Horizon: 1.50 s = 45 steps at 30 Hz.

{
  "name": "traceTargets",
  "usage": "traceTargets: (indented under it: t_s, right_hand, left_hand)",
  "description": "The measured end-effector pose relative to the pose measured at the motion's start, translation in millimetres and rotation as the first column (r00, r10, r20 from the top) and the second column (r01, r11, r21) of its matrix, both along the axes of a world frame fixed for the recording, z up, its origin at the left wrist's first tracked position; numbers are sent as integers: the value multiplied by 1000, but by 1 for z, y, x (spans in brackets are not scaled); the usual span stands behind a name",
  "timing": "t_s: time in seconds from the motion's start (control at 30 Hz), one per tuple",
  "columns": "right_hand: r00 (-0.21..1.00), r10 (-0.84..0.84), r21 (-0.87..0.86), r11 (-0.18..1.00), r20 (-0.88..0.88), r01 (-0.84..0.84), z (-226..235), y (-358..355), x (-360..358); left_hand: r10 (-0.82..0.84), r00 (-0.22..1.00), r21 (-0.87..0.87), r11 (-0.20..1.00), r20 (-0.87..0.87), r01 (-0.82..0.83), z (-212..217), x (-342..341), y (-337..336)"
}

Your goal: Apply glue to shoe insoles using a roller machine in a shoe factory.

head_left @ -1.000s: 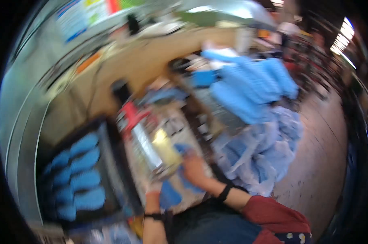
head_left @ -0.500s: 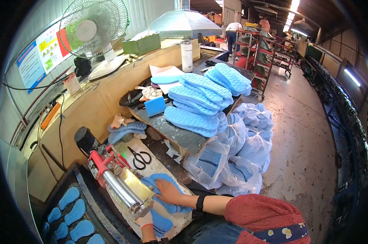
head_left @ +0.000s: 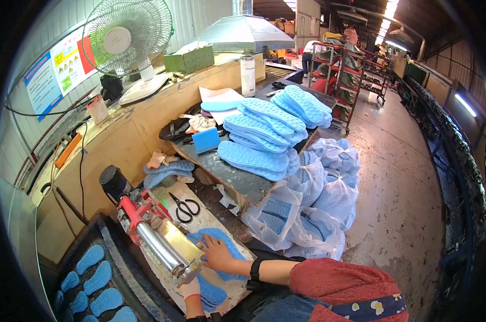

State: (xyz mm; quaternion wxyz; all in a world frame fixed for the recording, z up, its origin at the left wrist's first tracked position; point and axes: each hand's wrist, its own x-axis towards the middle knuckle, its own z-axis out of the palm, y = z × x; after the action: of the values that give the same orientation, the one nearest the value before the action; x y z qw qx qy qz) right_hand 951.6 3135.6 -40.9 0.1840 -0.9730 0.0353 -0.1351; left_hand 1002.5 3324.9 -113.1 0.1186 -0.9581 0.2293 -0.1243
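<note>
Soles (head_left: 229, 240) of blue colour lie on a pale board (head_left: 236, 301), just beside the roller machine (head_left: 157, 248) and under the right hand (head_left: 217, 253) of the person. This hand is laid flat, palm down; its fingers are moderately spread and touch the upper sole without pinching it, the tips near the yellowish plate (head_left: 178, 241) of the machine. The left hand (head_left: 190, 290) is at the near end of the roller, close to a second group of soles (head_left: 212, 294). Its fingers are mostly covered, so I cannot tell whether they are open or pinch something.

As for progress, I would judge the work to be in its middle. Several single soles (head_left: 99, 278) lie spaced out in the dark trough (head_left: 119, 263) at the left, and these are perhaps finished, while those on the board seem left to do. Farther away, thick stacks of soles (head_left: 264, 129) rest on the dark table (head_left: 243, 189), and clear bags (head_left: 334, 204) with blue pieces stand beside it; if these are done or waiting, I cannot say. Black scissors (head_left: 184, 208) lie beyond the right hand, untouched.
</note>
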Motion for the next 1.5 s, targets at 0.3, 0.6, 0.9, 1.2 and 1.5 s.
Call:
traceTargets:
  t_s: [0.3,0.6,0.9,1.2,1.5]
  right_hand:
    - [1000,19,-21,1000,1,-19,2,-6,-6]
    - [1000,10,-49,999,16,-9,3,-7,-6]
    - [1000,7,-39,999,20,-6,2,-10,-6]
    - [998,37,0,999,41,-37,4,-8,-7]
    - [999,25,5,1000,41,-25,6,-8,-6]
  left_hand:
    - [151,719,-160,925,-679,-345,72,-19,-22]
    - [48,769,-290,910,-638,-297,10,2,0]
    - [49,748,-301,896,-662,-326,17,2,-8]
    - [152,665,-173,902,-731,-396,49,-6,-13]
    - [153,694,-121,936,-703,-329,44,-6,-9]
